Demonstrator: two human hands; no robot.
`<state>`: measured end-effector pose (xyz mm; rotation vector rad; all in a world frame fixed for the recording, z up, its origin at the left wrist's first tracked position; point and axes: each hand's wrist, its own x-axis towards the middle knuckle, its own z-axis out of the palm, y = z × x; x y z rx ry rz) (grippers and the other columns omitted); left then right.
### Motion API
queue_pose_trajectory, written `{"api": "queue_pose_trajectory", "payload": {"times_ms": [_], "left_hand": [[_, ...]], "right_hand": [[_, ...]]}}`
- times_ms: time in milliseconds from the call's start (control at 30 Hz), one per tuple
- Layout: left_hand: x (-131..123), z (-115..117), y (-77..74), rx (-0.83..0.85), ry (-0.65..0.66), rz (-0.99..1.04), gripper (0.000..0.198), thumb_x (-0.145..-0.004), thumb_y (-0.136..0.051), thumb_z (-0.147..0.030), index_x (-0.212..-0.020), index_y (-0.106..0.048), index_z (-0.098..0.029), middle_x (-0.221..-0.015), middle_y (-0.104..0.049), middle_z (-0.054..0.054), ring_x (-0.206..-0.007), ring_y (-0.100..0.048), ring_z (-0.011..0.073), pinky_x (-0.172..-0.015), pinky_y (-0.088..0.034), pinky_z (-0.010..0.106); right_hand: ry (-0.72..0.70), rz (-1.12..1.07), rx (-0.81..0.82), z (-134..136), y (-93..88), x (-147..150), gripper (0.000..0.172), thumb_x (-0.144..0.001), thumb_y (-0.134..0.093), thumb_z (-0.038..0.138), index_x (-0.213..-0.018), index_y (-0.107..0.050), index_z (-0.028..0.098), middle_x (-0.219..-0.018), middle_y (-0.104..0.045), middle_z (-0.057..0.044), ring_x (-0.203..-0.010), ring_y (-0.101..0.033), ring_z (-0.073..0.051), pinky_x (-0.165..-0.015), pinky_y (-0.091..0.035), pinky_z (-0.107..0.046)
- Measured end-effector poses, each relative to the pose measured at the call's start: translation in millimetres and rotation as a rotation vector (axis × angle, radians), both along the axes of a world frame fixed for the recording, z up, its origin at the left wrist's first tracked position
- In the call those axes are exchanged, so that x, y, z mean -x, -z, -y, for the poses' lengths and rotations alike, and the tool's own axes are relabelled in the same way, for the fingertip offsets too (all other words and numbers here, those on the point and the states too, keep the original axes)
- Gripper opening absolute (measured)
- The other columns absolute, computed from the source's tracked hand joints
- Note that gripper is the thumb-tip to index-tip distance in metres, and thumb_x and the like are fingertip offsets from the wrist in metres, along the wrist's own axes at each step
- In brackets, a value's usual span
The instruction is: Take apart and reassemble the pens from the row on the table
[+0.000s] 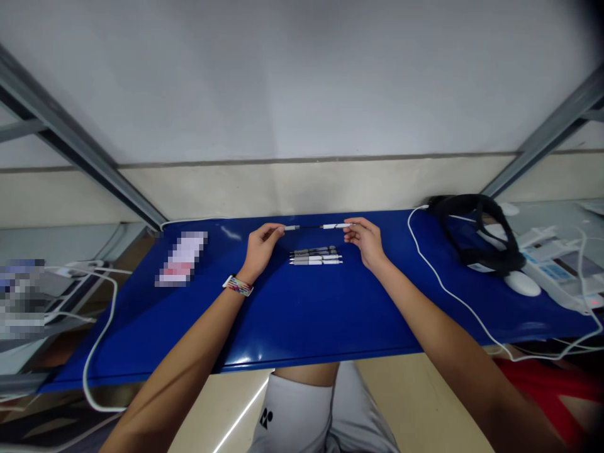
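Clock face centred on the blue table (325, 321); at 9 to 10, a pixelated item (183, 257) is seen; at 10 to 11, a grey part (292, 228) is pinched by the left hand (261, 250); at 12, a dark refill (310, 226) is bared; nearer the centre, several pens (315, 259) are lined up, judged fully assembled; a white part (335, 226) is pinched by the right hand (369, 244), at 1 to 2; the held parts are left unjoined; at 2 to 3, a headset (450, 228) is placed.

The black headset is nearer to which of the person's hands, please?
Right: the right hand is left of the black headset; the left hand is much farther left.
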<state>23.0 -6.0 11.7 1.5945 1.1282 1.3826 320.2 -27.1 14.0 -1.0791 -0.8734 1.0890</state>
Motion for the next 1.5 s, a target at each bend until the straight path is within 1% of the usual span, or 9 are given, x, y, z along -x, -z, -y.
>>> {"api": "queue_pose_trajectory", "payload": {"times_ms": [67, 433, 633, 767, 933, 1100, 1333, 1433, 1500], "left_hand": [[0.4, 0.3, -0.4, 0.004, 0.003, -0.003, 0.032, -0.091, -0.078, -0.049, -0.101, -0.082, -0.019, -0.093, -0.08, 0.006, -0.091, -0.071, 0.0222, -0.09, -0.055, 0.037], [0.3, 1.9, -4.1, 0.0, -0.02, -0.035, 0.03, -0.09, -0.076, -0.047, -0.095, -0.08, -0.018, -0.087, -0.078, 0.005, -0.086, -0.07, 0.0221, -0.088, -0.054, 0.036], [0.5, 0.1, -1.8, -0.001, -0.025, -0.038, 0.029, -0.091, -0.074, -0.048, -0.089, -0.079, -0.019, -0.083, -0.075, 0.004, -0.083, -0.067, 0.0207, -0.084, -0.051, 0.034], [-0.2, -0.7, 0.1, -0.002, -0.022, -0.031, 0.029, -0.091, -0.074, -0.048, -0.089, -0.078, -0.019, -0.083, -0.075, 0.004, -0.082, -0.067, 0.0203, -0.083, -0.05, 0.034], [0.4, 0.2, -2.0, 0.004, -0.023, -0.046, 0.032, -0.092, -0.074, -0.051, -0.088, -0.078, -0.02, -0.082, -0.075, 0.003, -0.08, -0.066, 0.0202, -0.081, -0.05, 0.034], [1.8, 0.7, -3.8, 0.001, -0.025, -0.051, 0.034, -0.091, -0.075, -0.053, -0.088, -0.079, -0.019, -0.082, -0.076, 0.004, -0.082, -0.067, 0.0211, -0.082, -0.051, 0.034], [1.6, 0.9, -2.3, -0.004, -0.016, -0.069, 0.034, -0.092, -0.076, -0.053, -0.09, -0.08, -0.019, -0.085, -0.077, 0.005, -0.083, -0.068, 0.0215, -0.084, -0.053, 0.035], [0.1, 3.3, -3.6, -0.017, 0.023, -0.104, 0.034, -0.093, -0.076, -0.053, -0.095, -0.082, -0.02, -0.09, -0.079, 0.006, -0.085, -0.069, 0.0219, -0.084, -0.053, 0.035], [-1.4, 5.6, -5.2, -0.042, 0.077, -0.176, 0.033, -0.095, -0.074, -0.052, -0.098, -0.083, -0.02, -0.092, -0.079, 0.006, -0.086, -0.069, 0.0218, -0.083, -0.052, 0.035]], "right_hand": [[0.006, -0.004, 0.005, -0.1, -0.2, -0.3, 0.021, -0.073, -0.074, 0.031, -0.091, -0.078, 0.02, -0.074, -0.073, -0.003, -0.062, -0.064, -0.015, -0.065, -0.055, -0.033], [0.023, 0.003, 0.008, 0.0, -2.5, -1.2, 0.019, -0.074, -0.073, 0.029, -0.09, -0.078, 0.021, -0.074, -0.073, -0.003, -0.062, -0.064, -0.016, -0.065, -0.055, -0.033], [0.024, 0.004, 0.011, -0.5, -3.5, -2.3, 0.021, -0.072, -0.073, 0.03, -0.091, -0.079, 0.02, -0.074, -0.073, -0.003, -0.062, -0.063, -0.015, -0.064, -0.055, -0.032], [0.034, 0.021, 0.015, -1.0, -3.3, -3.0, 0.021, -0.073, -0.073, 0.03, -0.091, -0.079, 0.021, -0.073, -0.073, -0.002, -0.061, -0.062, -0.015, -0.063, -0.055, -0.031], [0.022, 0.04, 0.007, -1.0, -1.7, -3.1, 0.022, -0.074, -0.074, 0.033, -0.092, -0.078, 0.021, -0.075, -0.073, -0.002, -0.062, -0.063, -0.015, -0.064, -0.054, -0.032], [0.008, 0.059, 0.0, -0.5, 0.1, -2.1, 0.022, -0.076, -0.075, 0.036, -0.094, -0.077, 0.022, -0.077, -0.072, -0.002, -0.063, -0.063, -0.015, -0.064, -0.054, -0.032], [-0.001, 0.056, -0.006, -0.1, -0.1, -1.1, 0.023, -0.077, -0.076, 0.036, -0.094, -0.078, 0.022, -0.078, -0.073, -0.002, -0.063, -0.063, -0.015, -0.064, -0.054, -0.032], [-0.013, 0.056, -0.008, 1.1, -0.2, 1.2, 0.024, -0.076, -0.076, 0.036, -0.095, -0.079, 0.021, -0.078, -0.074, -0.003, -0.063, -0.063, -0.015, -0.064, -0.054, -0.032], [-0.081, 0.076, -0.014, 2.7, 0.1, 4.1, 0.026, -0.076, -0.079, 0.036, -0.096, -0.08, 0.021, -0.08, -0.076, -0.004, -0.064, -0.065, -0.016, -0.065, -0.055, -0.033]]}}
